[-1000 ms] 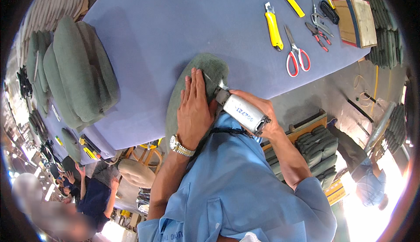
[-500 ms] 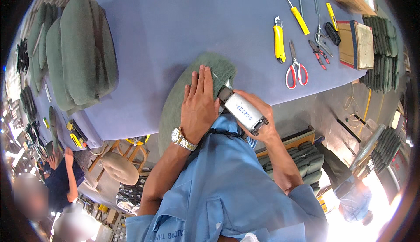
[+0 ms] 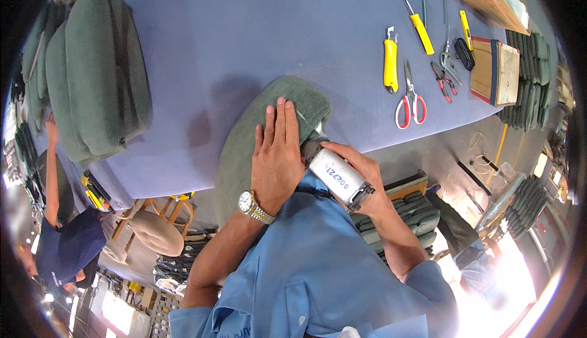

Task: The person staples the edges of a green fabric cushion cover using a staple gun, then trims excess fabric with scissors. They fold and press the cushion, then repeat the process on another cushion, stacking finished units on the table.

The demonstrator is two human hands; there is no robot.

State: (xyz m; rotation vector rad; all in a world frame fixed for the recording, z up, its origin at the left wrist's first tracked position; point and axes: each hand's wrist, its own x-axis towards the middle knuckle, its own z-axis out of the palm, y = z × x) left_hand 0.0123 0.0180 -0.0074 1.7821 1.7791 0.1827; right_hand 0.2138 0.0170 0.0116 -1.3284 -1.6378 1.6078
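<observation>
A dark green padded, fabric-covered cushion [image 3: 241, 142] lies over the near edge of the blue-grey table. My left hand [image 3: 276, 160] rests flat on it with fingers stretched out, a metal watch on that wrist. In my right hand [image 3: 370, 179] is a silver-bodied staple gun [image 3: 338, 174] with a black head. Its head end sits by the cushion's right edge, close to my left thumb; the exact contact point is hidden. A bit of white shows at that edge, just above the tool.
To the right on the table lie scissors [image 3: 411, 96], a yellow cutter [image 3: 390, 63], a yellow-handled screwdriver [image 3: 422, 34], pliers [image 3: 443, 81] and a box [image 3: 507, 72]. Green cushions [image 3: 92, 75] are stacked at left. A co-worker [image 3: 70, 246] stands at lower left, one arm stretched forward.
Both hands keep nearly the same place on the cushion and tool. The staple gun has tilted slightly. At left, the co-worker has leaned and reached out an arm. The whole view has shifted a little.
</observation>
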